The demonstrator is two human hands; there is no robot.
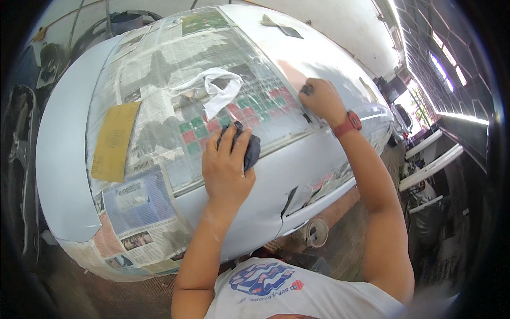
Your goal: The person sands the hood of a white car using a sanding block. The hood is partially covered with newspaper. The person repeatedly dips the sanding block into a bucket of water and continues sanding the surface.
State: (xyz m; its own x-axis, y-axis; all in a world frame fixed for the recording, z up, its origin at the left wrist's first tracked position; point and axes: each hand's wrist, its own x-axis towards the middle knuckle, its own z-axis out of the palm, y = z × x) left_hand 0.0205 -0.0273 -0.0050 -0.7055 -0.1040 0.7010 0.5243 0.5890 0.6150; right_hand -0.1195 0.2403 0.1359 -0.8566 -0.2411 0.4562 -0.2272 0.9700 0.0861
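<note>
My left hand [229, 173] is closed around a crumpled dark cloth [252, 152] above the lower edge of the covered car window. My right hand [325, 101] presses a small dark piece [306, 89] against the pale pillar beside the glass; whether it is sandpaper or cloth, I cannot tell. A red watch sits on that wrist. Under both hands is a car body [244, 196] in dull pale grey. Newspaper and clear plastic [159, 90] mask its glass. A white cloth [226, 87] lies crumpled on the plastic, just beyond my left hand.
A tan rectangular sheet [116, 141] rests on the masking at left. On the white roof lies a folded dark sheet [289, 32]. A round bucket [317, 233] stands on the floor by the car's side. White long panels [431, 166] and clutter are at right.
</note>
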